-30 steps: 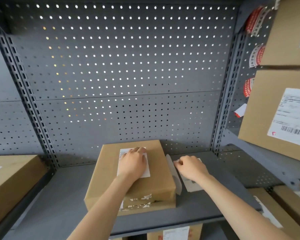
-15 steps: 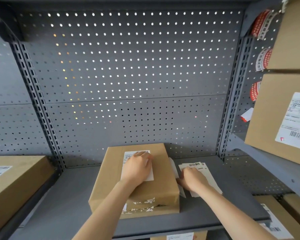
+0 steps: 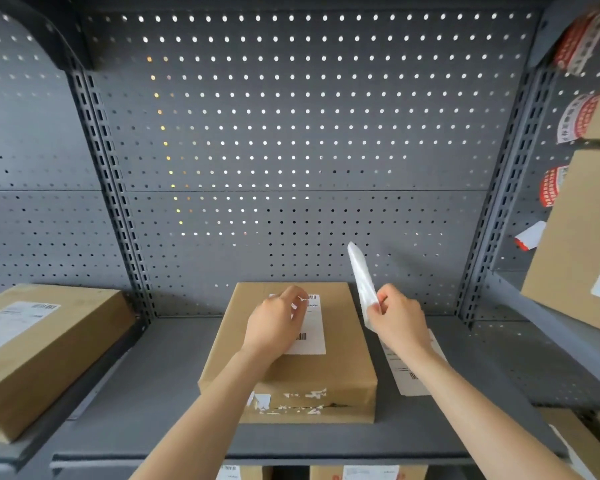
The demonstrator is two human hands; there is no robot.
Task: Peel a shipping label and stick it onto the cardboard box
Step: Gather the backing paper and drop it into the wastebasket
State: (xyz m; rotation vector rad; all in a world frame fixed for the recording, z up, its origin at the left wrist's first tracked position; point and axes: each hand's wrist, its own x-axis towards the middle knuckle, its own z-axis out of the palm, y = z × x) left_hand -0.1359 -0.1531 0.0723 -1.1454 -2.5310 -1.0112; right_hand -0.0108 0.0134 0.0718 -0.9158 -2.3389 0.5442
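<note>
**Label down on the box, backing strip lifted in the other hand**

From the head camera, looking down onto a grey metal shelf [image 3: 153, 386] backed by a pegboard [image 3: 291, 133]: a cardboard box [image 3: 343, 368] sits in the middle of the shelf, its near face scarred with torn white scraps. A white shipping label [image 3: 312, 327] lies flat on the box's top, toward the far end, barcodes showing on it.

The left hand [image 3: 274, 327] rests on the label's left part, fingers curled down against the paper. It presses rather than grips; nothing is closed inside it, and much of the label's left side is hidden beneath it.

The right hand [image 3: 399, 320] is raised just to the right of the box, off the shelf. Its thumb and fingertips are pinched tight on the lower end of a thin, glossy white backing strip [image 3: 362, 282], which stands up and leans away toward the pegboard. The strip is clear of the box and the label.

Under the right forearm a sheet of labels [image 3: 406, 379] lies flat on the shelf, just beside the box.

Another labelled box [image 3: 42, 348] sits on the neighbouring shelf to the left, and more boxes [image 3: 582, 258] stand on the right.
</note>
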